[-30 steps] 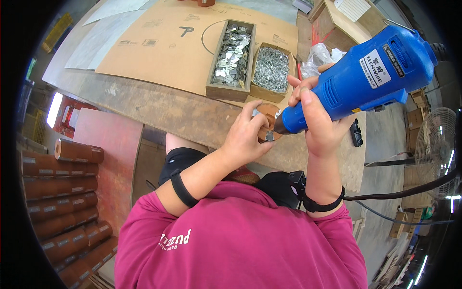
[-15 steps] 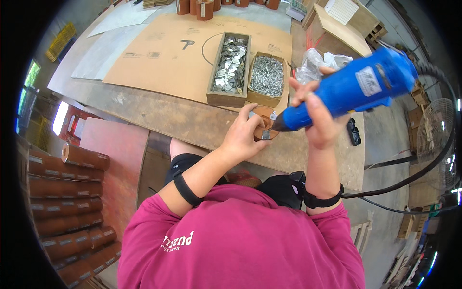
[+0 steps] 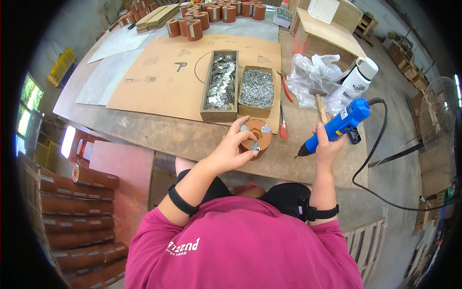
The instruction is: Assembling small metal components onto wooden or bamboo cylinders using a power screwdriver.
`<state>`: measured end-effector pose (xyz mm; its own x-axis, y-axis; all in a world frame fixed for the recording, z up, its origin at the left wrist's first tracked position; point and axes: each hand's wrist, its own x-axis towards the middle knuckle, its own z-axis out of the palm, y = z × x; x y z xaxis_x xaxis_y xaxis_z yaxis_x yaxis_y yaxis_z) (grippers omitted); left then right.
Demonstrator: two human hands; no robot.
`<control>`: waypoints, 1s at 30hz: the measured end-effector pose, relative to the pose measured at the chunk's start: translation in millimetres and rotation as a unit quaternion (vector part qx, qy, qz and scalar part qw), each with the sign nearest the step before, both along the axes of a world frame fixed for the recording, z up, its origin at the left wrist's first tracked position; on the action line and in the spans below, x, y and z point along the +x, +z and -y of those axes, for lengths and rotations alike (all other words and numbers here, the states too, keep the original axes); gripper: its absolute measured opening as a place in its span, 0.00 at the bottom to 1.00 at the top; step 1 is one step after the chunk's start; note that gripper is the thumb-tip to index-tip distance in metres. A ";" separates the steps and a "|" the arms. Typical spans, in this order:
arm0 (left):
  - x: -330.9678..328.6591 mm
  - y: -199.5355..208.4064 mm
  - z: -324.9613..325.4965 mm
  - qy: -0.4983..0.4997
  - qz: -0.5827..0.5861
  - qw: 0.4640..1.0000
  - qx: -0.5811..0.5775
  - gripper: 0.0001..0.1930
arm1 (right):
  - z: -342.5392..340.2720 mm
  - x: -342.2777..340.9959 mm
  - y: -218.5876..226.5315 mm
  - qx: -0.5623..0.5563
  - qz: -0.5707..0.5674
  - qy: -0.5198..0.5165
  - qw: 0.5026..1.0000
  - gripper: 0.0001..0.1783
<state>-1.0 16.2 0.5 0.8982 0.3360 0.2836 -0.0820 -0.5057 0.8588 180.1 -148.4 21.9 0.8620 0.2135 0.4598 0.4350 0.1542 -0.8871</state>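
Observation:
A reddish-brown cylinder (image 3: 262, 136) with a hollow centre stands upright at the table's near edge. Small metal plates sit on its top rim, one of them a shiny plate (image 3: 255, 146) beside my left thumb. My left hand (image 3: 228, 148) grips the cylinder from the left, its fingers curled over the top. In my right hand (image 3: 328, 148) is a blue corded electric screwdriver (image 3: 347, 118), wrapped by the fingers. Its dark tip points down and left, apart from the cylinder and to its right.
Beyond the cylinder are a long wooden box (image 3: 206, 107) of metal plates and a carton (image 3: 257, 111) of screws. A red-handled screwdriver (image 3: 284, 130), a hammer (image 3: 321, 108), plastic bags (image 3: 310, 79) and a white bottle (image 3: 360, 77) lie rightward. The black cord (image 3: 383, 139) hangs right. More cylinders (image 3: 79, 207) are stacked left.
The electric screwdriver has moved off the cylinder, to the right and lower, in my right hand. My left hand stays on the cylinder. The view has shifted, showing more of the table's far side.

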 end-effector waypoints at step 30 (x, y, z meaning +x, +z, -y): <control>29.5 30.2 7.8 0.045 -0.061 0.960 0.270 0.34 | -1.1 -5.7 -6.1 -0.007 0.005 -0.023 1.000 0.15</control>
